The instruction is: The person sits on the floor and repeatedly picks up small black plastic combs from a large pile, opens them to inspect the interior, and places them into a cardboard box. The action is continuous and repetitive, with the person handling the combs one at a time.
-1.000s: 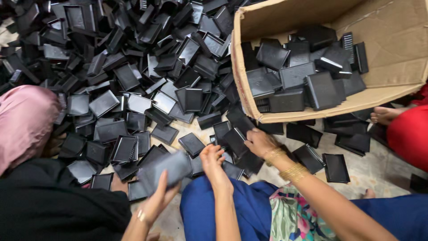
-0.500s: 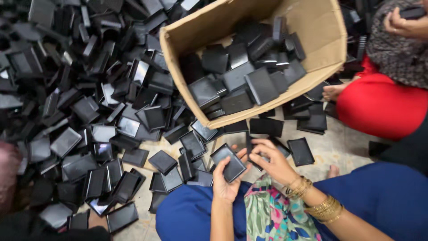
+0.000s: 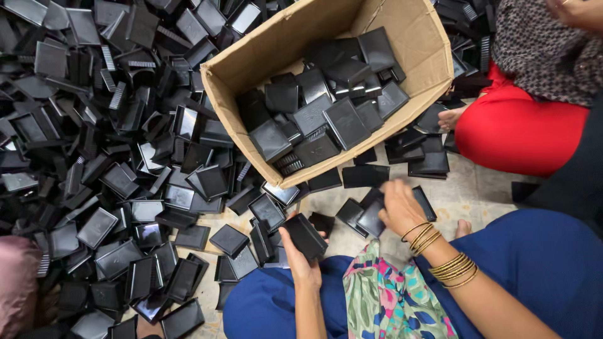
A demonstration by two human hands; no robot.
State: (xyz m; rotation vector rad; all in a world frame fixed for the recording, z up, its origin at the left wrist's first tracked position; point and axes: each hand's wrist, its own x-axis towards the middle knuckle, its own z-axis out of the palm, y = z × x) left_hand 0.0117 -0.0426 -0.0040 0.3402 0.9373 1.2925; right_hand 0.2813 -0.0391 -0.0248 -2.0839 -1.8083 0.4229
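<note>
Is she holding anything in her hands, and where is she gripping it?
The left hand grips a black square tray by its near edge. The right hand rests on loose trays; grip unclear.

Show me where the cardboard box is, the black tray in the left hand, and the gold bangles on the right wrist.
cardboard box (image 3: 233, 107): head view, on its bare left wall.
black tray (image 3: 306, 236): head view, on its top face above the left hand (image 3: 300, 263).
gold bangles (image 3: 440, 251): head view, on the bands around the right wrist.

Left hand (image 3: 300, 254) is gripping low at centre frame, fingers curled; right hand (image 3: 399, 207), bangled wrist, is reaching palm-down right of centre.
</note>
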